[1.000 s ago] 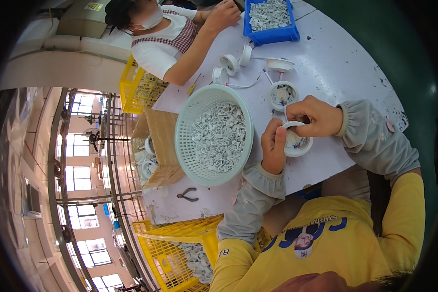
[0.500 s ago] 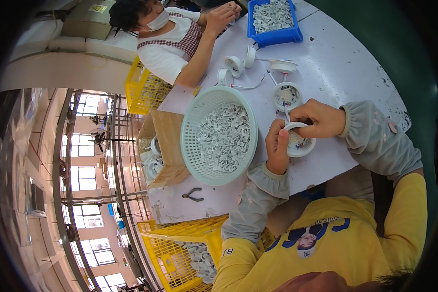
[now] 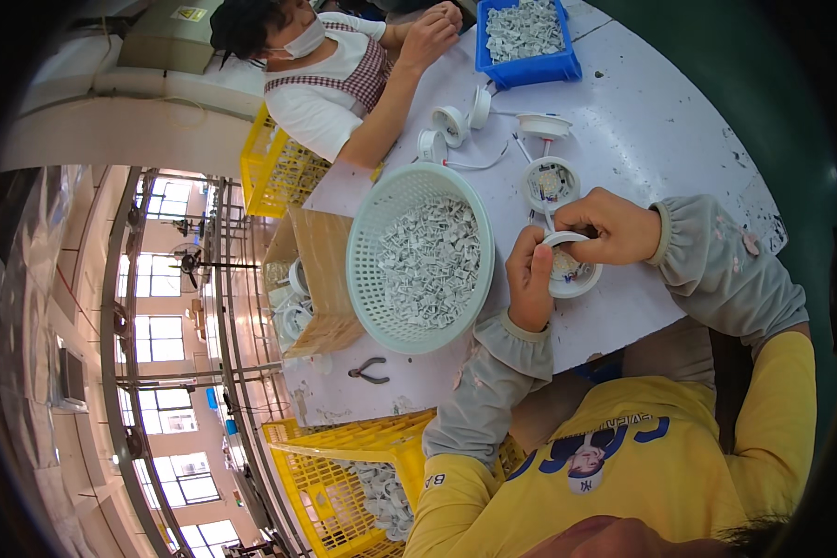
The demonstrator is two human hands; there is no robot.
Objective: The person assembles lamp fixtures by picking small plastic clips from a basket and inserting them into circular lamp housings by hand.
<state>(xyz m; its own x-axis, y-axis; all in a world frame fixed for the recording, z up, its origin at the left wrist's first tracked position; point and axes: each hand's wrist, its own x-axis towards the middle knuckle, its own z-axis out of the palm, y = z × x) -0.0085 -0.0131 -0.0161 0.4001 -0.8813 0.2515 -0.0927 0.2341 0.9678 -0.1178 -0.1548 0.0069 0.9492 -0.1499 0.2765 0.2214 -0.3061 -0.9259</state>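
Shallow round white housing with a pale centre (image 3: 577, 281), between both hands over the white table (image 3: 665, 116) — left hand (image 3: 530, 286) gripping its left rim, right hand (image 3: 614, 228) pinching at its upper edge, grip partly hidden — pale green perforated plastic basket (image 3: 366, 256) farther left.

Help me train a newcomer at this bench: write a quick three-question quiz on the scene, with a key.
1. What round thing are the left hand and right hand both touching?
2. True or false: the pliers lie on the table.
3. Which hand is nearer the basket?
A) left
B) right

Key:
1. A white housing
2. True
3. A
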